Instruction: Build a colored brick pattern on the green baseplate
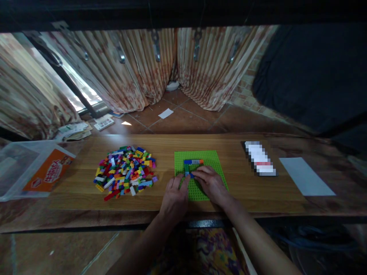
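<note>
"Any writing near you?"

"White characters on the orange label (50, 172) by the board's (243, 196) left edge, too small to read surely; the slab's (260, 158) face is blurred."

"Your hands?"

"Your right hand (212, 184) has fingertips at a blue brick (192, 175) on the plate (212, 158); your left hand (174, 198) rests just beside. Whether either is clamped, I cannot tell."

"Room?"

"Wood runs from the plate's right edge to the slab; the pile (124, 172) sits left."
</note>
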`<state>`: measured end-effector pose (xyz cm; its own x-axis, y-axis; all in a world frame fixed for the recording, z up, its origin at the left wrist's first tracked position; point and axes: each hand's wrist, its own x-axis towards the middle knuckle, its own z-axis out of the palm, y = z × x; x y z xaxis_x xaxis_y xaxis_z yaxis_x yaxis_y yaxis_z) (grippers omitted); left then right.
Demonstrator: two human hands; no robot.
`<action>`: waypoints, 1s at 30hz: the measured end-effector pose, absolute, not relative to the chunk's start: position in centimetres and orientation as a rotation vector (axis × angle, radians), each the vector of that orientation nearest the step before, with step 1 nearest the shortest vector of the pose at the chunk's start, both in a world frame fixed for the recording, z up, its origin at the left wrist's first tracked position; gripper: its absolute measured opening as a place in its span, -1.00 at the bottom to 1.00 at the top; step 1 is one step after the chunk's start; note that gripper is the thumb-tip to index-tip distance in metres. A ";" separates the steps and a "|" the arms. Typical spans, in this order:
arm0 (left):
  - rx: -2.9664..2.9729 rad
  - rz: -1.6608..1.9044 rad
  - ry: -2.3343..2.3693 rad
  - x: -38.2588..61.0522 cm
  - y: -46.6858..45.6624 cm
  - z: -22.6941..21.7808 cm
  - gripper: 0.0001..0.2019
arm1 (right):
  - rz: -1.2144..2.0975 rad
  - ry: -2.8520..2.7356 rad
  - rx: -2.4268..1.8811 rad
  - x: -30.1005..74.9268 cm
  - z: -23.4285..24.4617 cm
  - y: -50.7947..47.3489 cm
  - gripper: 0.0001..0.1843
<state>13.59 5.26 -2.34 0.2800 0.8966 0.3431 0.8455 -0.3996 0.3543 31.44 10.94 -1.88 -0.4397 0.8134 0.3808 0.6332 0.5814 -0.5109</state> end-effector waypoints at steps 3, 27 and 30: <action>2.463 0.652 1.666 13.7 5.4 -2.3 -0.54 | 0.393 -2.215 -1.096 31.5 -2.0 11.0 -0.74; 2.452 0.217 1.834 15.7 5.3 0.6 -0.57 | 0.455 -2.153 -1.164 31.2 -2.8 10.9 -0.78; 2.437 0.135 1.852 15.7 5.4 0.8 -0.56 | 0.562 -2.027 -1.145 31.4 -2.7 10.8 -0.78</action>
<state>15.74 5.35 0.80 0.2666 0.9635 0.0228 0.9567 -0.2674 0.1153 31.39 10.81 -2.74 -0.3373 0.8609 0.3808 0.5420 0.5084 -0.6691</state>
